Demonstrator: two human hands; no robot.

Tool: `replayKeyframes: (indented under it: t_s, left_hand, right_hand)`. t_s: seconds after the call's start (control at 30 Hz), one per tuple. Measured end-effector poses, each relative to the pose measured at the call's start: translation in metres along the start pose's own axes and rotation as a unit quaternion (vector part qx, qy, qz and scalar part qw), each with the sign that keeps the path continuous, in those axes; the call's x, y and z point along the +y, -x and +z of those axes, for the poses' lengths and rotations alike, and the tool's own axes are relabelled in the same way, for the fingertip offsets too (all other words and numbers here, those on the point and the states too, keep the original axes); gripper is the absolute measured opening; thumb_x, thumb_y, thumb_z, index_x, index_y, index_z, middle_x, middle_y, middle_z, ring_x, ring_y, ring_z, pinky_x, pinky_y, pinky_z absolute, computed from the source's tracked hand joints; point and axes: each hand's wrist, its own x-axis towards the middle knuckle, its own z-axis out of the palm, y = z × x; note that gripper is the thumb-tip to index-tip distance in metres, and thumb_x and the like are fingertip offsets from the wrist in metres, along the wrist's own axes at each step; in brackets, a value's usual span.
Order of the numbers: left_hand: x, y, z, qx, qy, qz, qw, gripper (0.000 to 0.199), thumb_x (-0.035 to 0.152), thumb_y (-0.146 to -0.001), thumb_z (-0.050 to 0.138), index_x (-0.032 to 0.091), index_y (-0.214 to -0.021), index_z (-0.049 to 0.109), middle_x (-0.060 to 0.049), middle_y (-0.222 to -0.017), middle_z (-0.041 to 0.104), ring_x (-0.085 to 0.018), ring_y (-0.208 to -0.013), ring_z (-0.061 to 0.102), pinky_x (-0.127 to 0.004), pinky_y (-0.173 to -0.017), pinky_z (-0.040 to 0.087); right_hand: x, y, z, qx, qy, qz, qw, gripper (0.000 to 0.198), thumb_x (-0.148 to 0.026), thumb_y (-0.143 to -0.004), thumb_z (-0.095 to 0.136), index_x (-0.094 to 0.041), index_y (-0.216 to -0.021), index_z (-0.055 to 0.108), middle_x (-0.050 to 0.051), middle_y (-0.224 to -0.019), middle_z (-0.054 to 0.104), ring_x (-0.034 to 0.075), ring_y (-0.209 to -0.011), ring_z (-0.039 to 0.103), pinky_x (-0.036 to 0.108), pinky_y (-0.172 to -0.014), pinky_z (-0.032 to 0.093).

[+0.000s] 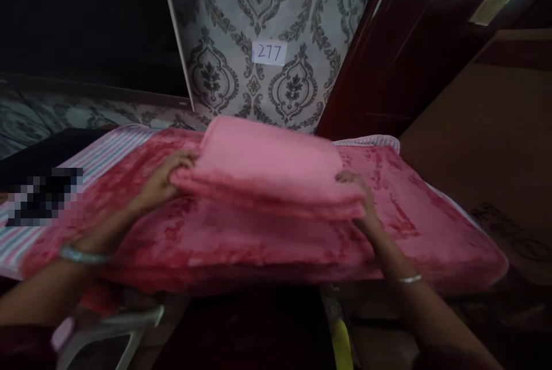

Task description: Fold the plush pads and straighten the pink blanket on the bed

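A folded pink fleecy cloth [267,154], thick and in layers, is held between my two hands just over a red-and-pink plush blanket [388,186]. At its left end, the fingers of my left hand [166,180] are closed round the front corner. My right hand [360,195] grips the right end, its fingertips on top of the fold. The cloth's front edge, with its stacked layers, faces me. Whether its underside touches the blanket, I cannot tell.
Striped edging [103,154] borders the spread blanket. A dark screen [86,19] stands at the back left, and a large cardboard box [487,123] on the right. A paper marked 277 [269,52] is on the patterned wall. Below left is a pale plastic chair [116,327].
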Motion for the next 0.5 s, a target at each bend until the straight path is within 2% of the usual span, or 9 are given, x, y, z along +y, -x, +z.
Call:
replayKeyframes:
  t_s: [0.07, 0.17, 0.27, 0.33, 0.4, 0.5]
  left_hand:
    - [-0.012, 0.042, 0.015, -0.065, -0.01, -0.06, 0.996, 0.029, 0.048, -0.088, 0.05, 0.024, -0.098, 0.062, -0.009, -0.126, 0.067, -0.025, -0.12, 0.063, -0.042, -0.111, 0.046]
    - [-0.026, 0.068, 0.021, -0.069, -0.005, -0.126, 0.99, 0.03, 0.045, -0.087, 0.048, 0.026, -0.096, 0.068, -0.008, -0.126, 0.071, -0.027, -0.122, 0.064, -0.042, -0.113, 0.045]
    - [-0.028, 0.05, 0.016, -0.031, -0.009, -0.148, 0.988, 0.031, 0.043, -0.088, 0.046, 0.028, -0.094, 0.073, -0.005, -0.119, 0.074, -0.026, -0.118, 0.067, -0.041, -0.111, 0.048]
    - [-0.019, 0.026, 0.018, -0.041, -0.045, -0.123, 0.991, 0.039, 0.044, -0.092, 0.042, 0.029, -0.11, 0.074, -0.003, -0.124, 0.073, -0.026, -0.122, 0.065, -0.042, -0.113, 0.046]
    - [-0.003, 0.007, 0.03, -0.089, -0.116, -0.069, 0.987, 0.048, 0.045, -0.095, 0.04, 0.029, -0.132, 0.066, -0.003, -0.14, 0.066, -0.027, -0.135, 0.056, -0.046, -0.12, 0.037]
    - [0.016, -0.002, 0.058, -0.196, -0.221, -0.002, 0.955, 0.061, 0.048, -0.098, 0.042, 0.026, -0.154, 0.045, -0.007, -0.164, 0.04, -0.03, -0.154, 0.03, -0.054, -0.127, 0.017]
  right_hand:
    - [0.003, 0.041, 0.009, -0.042, -0.029, 0.012, 0.999, 0.027, -0.029, -0.095, 0.05, -0.02, -0.091, 0.075, 0.006, -0.097, 0.077, 0.021, -0.098, 0.071, 0.034, -0.092, 0.059]
    - [0.011, 0.065, 0.005, -0.104, -0.064, 0.077, 0.99, 0.03, -0.026, -0.093, 0.048, -0.026, -0.103, 0.077, 0.007, -0.112, 0.076, 0.025, -0.111, 0.07, 0.047, -0.101, 0.055]
    - [0.004, 0.047, -0.004, -0.091, -0.02, 0.124, 0.988, 0.037, -0.033, -0.096, 0.046, -0.026, -0.118, 0.074, 0.008, -0.12, 0.074, 0.028, -0.117, 0.066, 0.051, -0.108, 0.049]
    - [-0.015, 0.025, 0.0, -0.092, 0.018, 0.097, 0.991, 0.043, -0.041, -0.1, 0.046, -0.026, -0.135, 0.066, 0.009, -0.133, 0.069, 0.03, -0.128, 0.059, 0.053, -0.114, 0.042]
    - [-0.039, 0.006, 0.016, -0.141, 0.045, 0.032, 0.988, 0.053, -0.047, -0.102, 0.045, -0.028, -0.15, 0.053, 0.007, -0.152, 0.055, 0.03, -0.144, 0.044, 0.055, -0.121, 0.032]
    - [-0.065, -0.003, 0.048, -0.24, 0.095, -0.043, 0.965, 0.059, -0.052, -0.103, 0.041, -0.033, -0.159, 0.038, 0.003, -0.167, 0.032, 0.032, -0.156, 0.02, 0.06, -0.124, 0.022]
